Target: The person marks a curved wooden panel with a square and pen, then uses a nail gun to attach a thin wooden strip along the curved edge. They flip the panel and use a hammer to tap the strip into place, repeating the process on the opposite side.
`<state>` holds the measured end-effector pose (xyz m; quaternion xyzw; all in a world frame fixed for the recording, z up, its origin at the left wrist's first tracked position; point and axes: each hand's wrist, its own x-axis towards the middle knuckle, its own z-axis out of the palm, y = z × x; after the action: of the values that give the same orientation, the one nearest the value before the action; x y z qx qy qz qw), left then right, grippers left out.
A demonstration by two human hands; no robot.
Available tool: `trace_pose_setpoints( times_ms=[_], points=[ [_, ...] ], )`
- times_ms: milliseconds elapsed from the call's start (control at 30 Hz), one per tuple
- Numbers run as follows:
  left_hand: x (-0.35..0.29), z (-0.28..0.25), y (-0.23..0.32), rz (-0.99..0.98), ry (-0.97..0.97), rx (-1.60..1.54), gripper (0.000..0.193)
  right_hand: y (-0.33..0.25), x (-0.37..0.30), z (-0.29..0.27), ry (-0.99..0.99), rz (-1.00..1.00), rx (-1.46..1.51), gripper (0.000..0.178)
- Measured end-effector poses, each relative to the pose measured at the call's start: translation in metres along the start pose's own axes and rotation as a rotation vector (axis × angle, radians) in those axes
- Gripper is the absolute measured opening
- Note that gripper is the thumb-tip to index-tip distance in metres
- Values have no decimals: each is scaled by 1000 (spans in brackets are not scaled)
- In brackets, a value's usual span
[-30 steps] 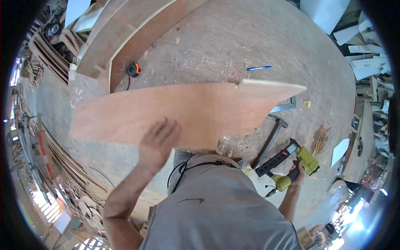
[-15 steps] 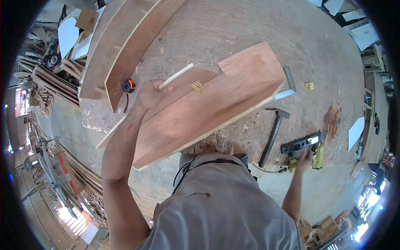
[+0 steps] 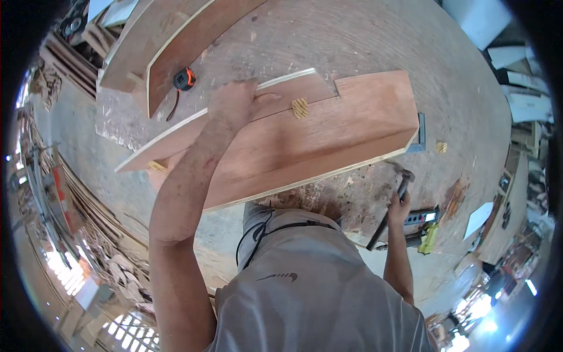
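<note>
- Head view: the left forearm rises from the lower left, elbow bent; the left hand point(image 3: 233, 104) sits left of upper centre, its fingers bent over the top edge of the plywood assembly point(image 3: 340, 126), gripping it.
- The right forearm rises from lower right of centre; the right hand point(image 3: 399, 207) has its fingers closed around the handle of the hammer point(image 3: 380, 229), head toward the top of the frame.
- One plywood assembly slants across the centre.
- Three small striped wood blocks: two in the assembly, one point(image 3: 441, 147) at right on the table point(image 3: 363, 41).
- One tape measure point(image 3: 184, 78), upper left, beside one curved wooden frame point(image 3: 167, 70).
- One metal square point(image 3: 420, 138), right of centre, partly hidden.
- One green-and-black nail gun point(image 3: 430, 239), lower right.
</note>
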<state>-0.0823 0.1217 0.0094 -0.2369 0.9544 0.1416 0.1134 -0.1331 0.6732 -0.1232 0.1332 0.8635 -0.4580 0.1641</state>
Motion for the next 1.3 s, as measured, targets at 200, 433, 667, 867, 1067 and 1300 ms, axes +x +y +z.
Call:
trace_pose_setpoints(
  times_ms=[200, 433, 667, 867, 1067, 1300],
  points=[
    [-12, 0, 2, -41, 60, 27, 50, -191, -16, -26, -274, -569, -62, 31],
    [-7, 14, -2, 5, 161, -5, 49, -325, 32, 104, -972, -1326, -719, 44],
    [-4, 25, -7, 30, 243, -37, 51, -287, 71, 186, -1056, -1621, -790, 46],
    [-11, 25, -4, -3, 245, -32, 49, -281, 90, 212, -981, -1724, -951, 51],
    [-5, 29, -5, 13, 240, -22, 49, -282, 93, 196, -1092, -1739, -848, 49],
    [-5, 26, -2, -14, 246, 15, 47, -272, 84, 209, -883, -1702, -983, 49]
  ],
)
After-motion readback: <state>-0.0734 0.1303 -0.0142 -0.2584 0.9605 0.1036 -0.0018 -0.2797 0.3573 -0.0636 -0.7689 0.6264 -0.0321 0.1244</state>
